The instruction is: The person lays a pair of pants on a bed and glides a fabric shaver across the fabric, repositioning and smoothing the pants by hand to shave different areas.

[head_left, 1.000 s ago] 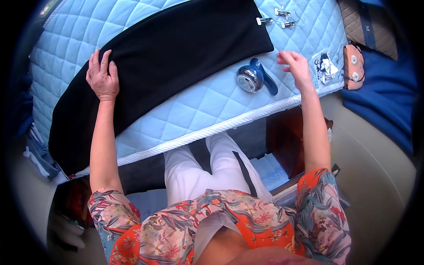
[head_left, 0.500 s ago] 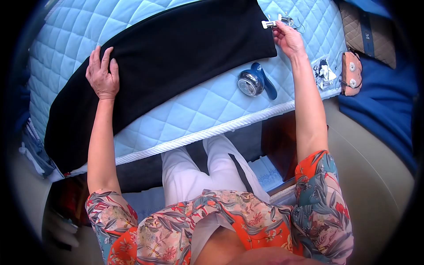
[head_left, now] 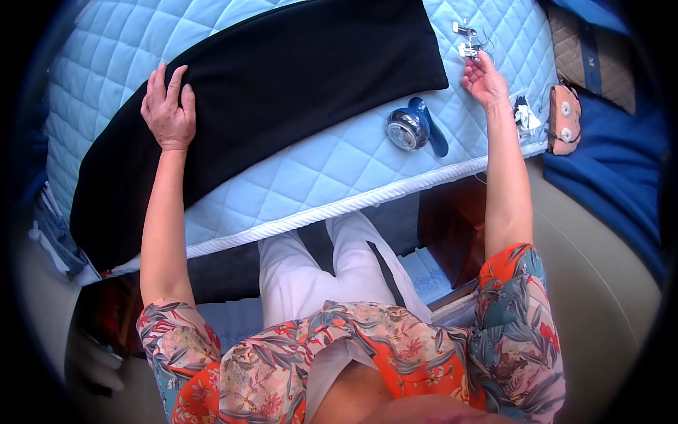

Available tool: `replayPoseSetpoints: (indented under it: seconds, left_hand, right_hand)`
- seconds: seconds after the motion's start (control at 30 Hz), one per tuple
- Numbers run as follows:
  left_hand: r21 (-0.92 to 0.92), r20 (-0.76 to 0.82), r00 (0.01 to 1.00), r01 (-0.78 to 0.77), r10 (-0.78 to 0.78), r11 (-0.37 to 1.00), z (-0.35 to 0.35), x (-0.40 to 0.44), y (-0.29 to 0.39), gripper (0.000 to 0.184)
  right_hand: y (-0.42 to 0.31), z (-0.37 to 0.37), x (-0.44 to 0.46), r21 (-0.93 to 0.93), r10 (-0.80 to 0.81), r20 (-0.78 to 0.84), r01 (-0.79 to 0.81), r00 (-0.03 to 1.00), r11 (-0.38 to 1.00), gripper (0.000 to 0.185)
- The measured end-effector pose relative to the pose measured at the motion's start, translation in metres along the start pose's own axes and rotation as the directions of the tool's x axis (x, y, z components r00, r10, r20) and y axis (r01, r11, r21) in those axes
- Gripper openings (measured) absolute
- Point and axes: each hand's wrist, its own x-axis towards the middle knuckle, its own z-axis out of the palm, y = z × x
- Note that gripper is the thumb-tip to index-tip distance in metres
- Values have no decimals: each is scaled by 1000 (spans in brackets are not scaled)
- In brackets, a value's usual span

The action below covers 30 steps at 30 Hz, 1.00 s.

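A long black garment (head_left: 304, 92) lies flat across the light blue quilted bed cover (head_left: 296, 184). My left hand (head_left: 169, 109) rests on its upper left part, fingers spread and holding nothing. To the right of the garment, my right hand (head_left: 486, 79) has its fingertips closed on a metal clip (head_left: 469, 51). Another metal clip (head_left: 463, 29) lies just above that one, with thin wire hooks beside them. A round blue and silver fabric shaver (head_left: 408, 130) with a blue handle sits below the garment's right end.
A small bag with white and black scraps (head_left: 526, 116) lies near the right edge of the bed. Beside it are a peach-coloured pouch (head_left: 565, 120) and a brown quilted item (head_left: 590, 56). A dark red wooden cabinet (head_left: 452, 226) stands under the bed's front edge.
My right hand went up to the clips, took hold of one beside the garment's end and moved it right, away from the cloth. My left hand has stayed on the garment.
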Motion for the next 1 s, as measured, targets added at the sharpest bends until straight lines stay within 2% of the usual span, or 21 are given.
replayPoseSetpoints:
  seconds: [0.07, 0.1, 0.2, 0.33, 0.37, 0.5, 0.6, 0.67, 0.73, 0.8, 0.87, 0.9, 1.0]
  left_hand:
    - [1, -2, 1000, 1, -1, 1000, 0, 0, 0, 32]
    - [4, -2, 1000, 1, -1, 1000, 0, 0, 0, 32]
    - [14, -8, 1000, 2, -2, 1000, 1, -1, 0, 32]
    - [31, -16, 1000, -2, 2, 1000, 1, -2, -1, 32]
    - [32, -21, 1000, 0, 1, 999, 1, -2, -1, 32]
    - [49, -27, 999, -16, 17, 999, 0, -2, 0, 33]
    - [-75, -44, 998, -54, 50, 996, -20, -8, 6, 36]
    - [-170, 42, 995, -77, 86, 982, -53, -30, 17, 49]
    - [-244, 184, 978, -54, 101, 968, -92, -60, 25, 62]
    - [-214, 279, 958, 3, 59, 977, -119, -95, 21, 65]
    - [-102, 326, 942, 118, -79, 988, -129, -130, -5, 65]
    - [-87, 296, 940, 206, -173, 975, -127, -147, -25, 64]
    - [-75, 193, 950, 265, -247, 961, -129, -174, -78, 32]
  right_hand:
    - [7, -8, -12, -21, 79, -41, -80, 996, 997, 42]
    - [11, -8, -19, -130, 50, -151, -70, 987, 989, 53]
    - [19, 9, -55, -436, -2, -199, -86, 980, 896, 59]
    - [28, 46, -70, -655, -32, 60, 63, 998, 753, 49]
    - [24, 50, -69, -652, -27, 51, 54, 998, 756, 37]
    - [4, 63, -86, -449, -76, 65, 97, 995, 888, 21]
    - [-23, 89, -102, -263, -139, 173, 182, 975, 948, 18]
    - [-42, 114, -109, -110, -169, 312, 212, 935, 971, 19]
    - [-61, 137, -106, 7, -200, 358, 212, 912, 977, 20]
    - [-93, 137, -57, 136, -164, 449, 114, 878, 984, 9]
    - [-117, 170, -71, 165, -204, 626, 127, 752, 978, 10]
    - [-127, 189, -84, 179, -244, 585, 171, 773, 969, 11]
    - [-143, 255, -134, 202, -364, 453, 304, 814, 931, 16]
